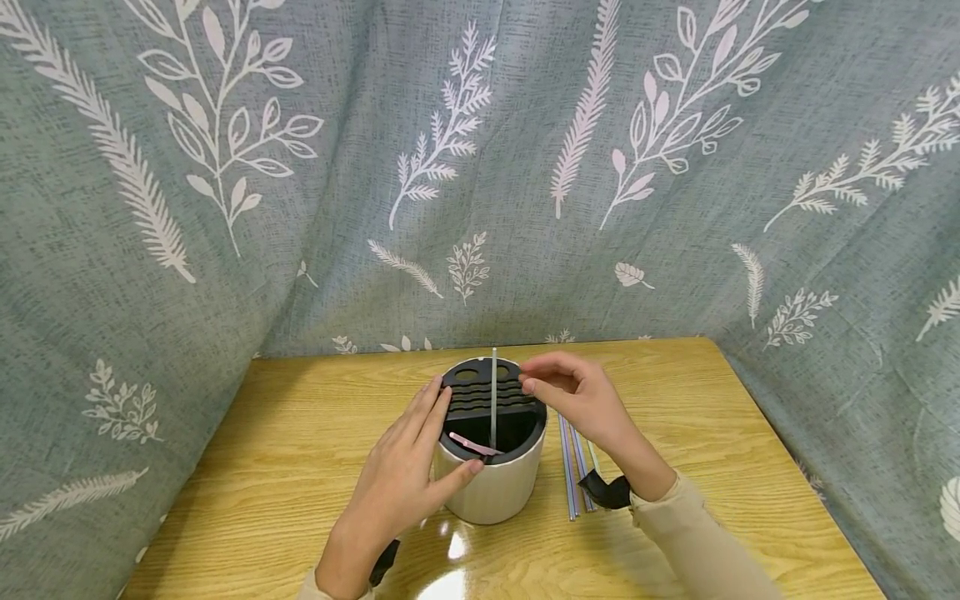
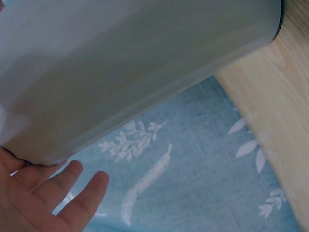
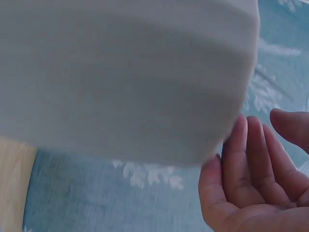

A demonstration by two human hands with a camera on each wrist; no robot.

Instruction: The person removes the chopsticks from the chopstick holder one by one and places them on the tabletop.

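Rests left grip against the left side of the holder, with fingers straight and thumb spread, clasping nothing. Touches the right of its rim with right grip, with fingers slightly bent, apparently holding nothing. Stands between both grips, long axis upright (with a rod upright inside, nearer right grip). Shows straws bodyward of right grip, on the counter.
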